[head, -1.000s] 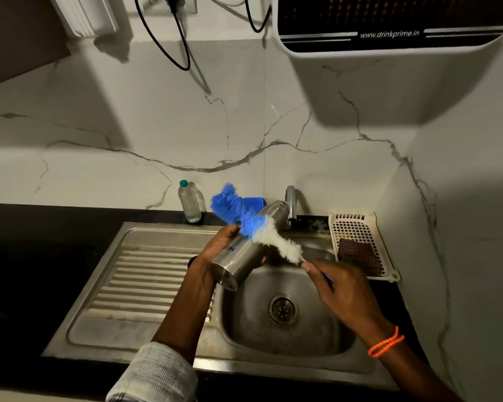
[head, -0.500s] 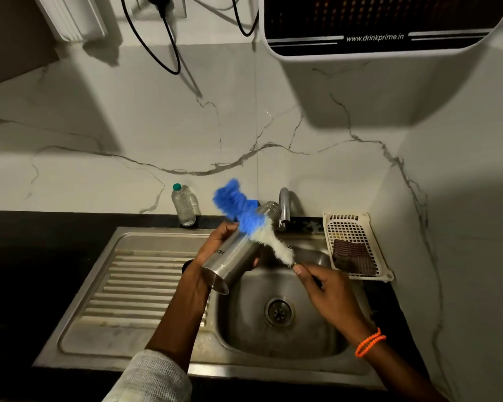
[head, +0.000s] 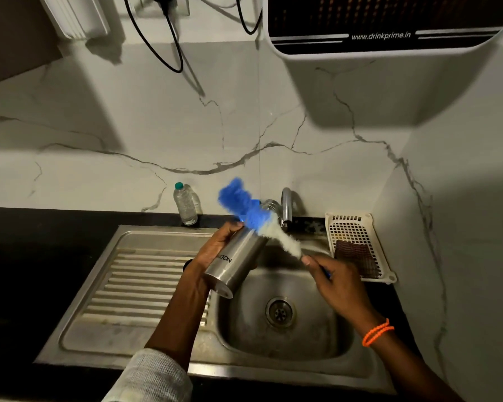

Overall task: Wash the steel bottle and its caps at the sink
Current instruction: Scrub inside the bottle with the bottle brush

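Tilting over the sink basin [head: 317,338], the steel bottle [head: 236,264] lies with its base toward the camera and its neck up toward the tap [head: 286,204]. Left hand [head: 215,250] wraps round the bottle's body, fingers curled on the far side. A bottle brush [head: 256,219], blue bristles at the tip and white nearer the handle, lies across the bottle's upper part; whether it touches the steel cannot be told. Right hand [head: 336,280] grips the brush's blue handle, an orange band [head: 378,335] on that wrist. Drain [head: 280,311] sits below the hands. Ribbed drainboard [head: 134,282] to the left. A clear plastic bottle [head: 185,203] with a green cap stands on the black counter by the wall. White perforated tray [head: 353,224] at right holds a dark scrub pad [head: 356,258].
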